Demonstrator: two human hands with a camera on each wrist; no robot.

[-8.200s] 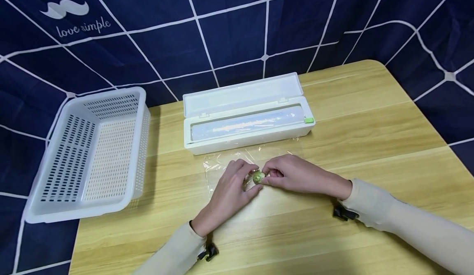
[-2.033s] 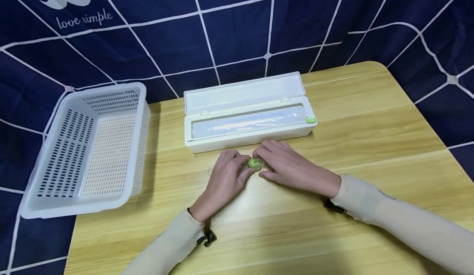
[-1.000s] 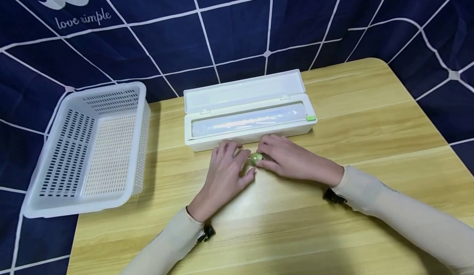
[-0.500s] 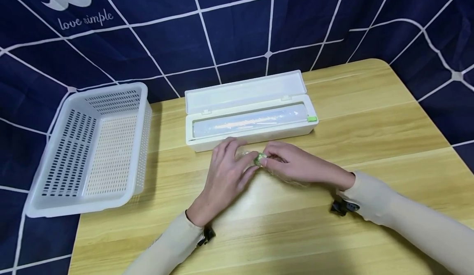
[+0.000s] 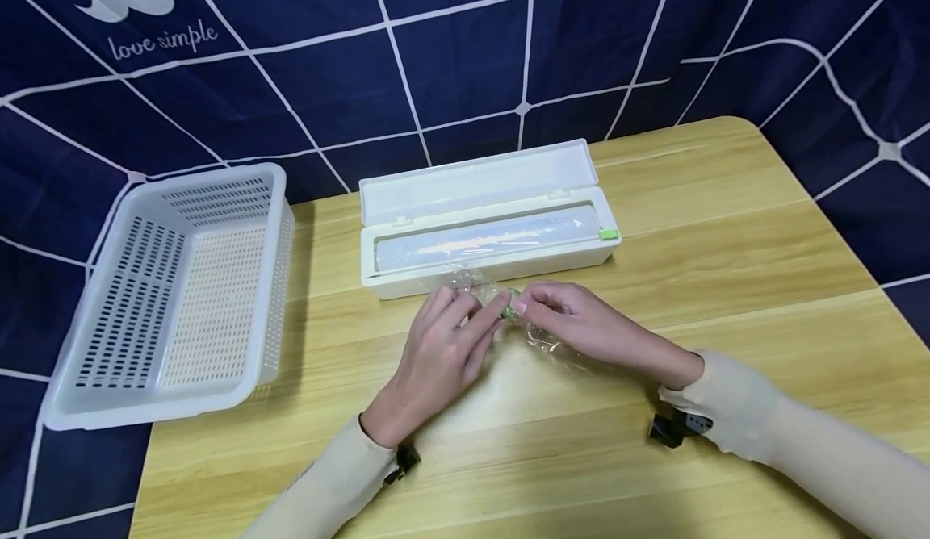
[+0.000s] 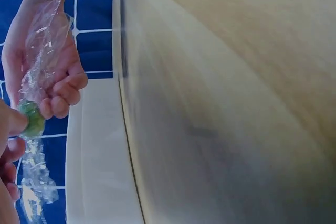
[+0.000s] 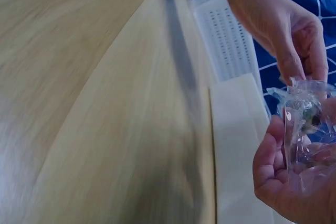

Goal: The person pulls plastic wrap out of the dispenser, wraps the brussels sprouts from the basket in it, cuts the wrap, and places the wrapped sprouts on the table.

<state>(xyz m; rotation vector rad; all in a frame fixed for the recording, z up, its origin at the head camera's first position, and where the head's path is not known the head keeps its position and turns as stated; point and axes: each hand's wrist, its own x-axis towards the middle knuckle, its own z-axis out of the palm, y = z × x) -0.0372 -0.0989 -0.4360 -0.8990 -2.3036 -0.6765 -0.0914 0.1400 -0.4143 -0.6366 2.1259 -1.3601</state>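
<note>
A small round green thing, its kind hidden by shiny wrap, is held between both hands over the table in front of the white box. Clear cling film surrounds it, and loose ends stick out on both sides. My left hand pinches the wrapped green thing from the left, its fingertips covering most of it in the head view. From the right, my right hand pinches it between thumb and curled fingers. Crumpled film lies along the right palm in the right wrist view.
Behind the hands stands a white cling film box, lid raised, a film roll inside and a green slider at its right end. A white perforated basket stands left on the wooden table. A dark blue checked cloth hangs behind.
Film that lay flat under the hands is now gathered round the green thing, with loose ends rising. Both hands have moved slightly away toward the box, and their fingers have closed in on it.
</note>
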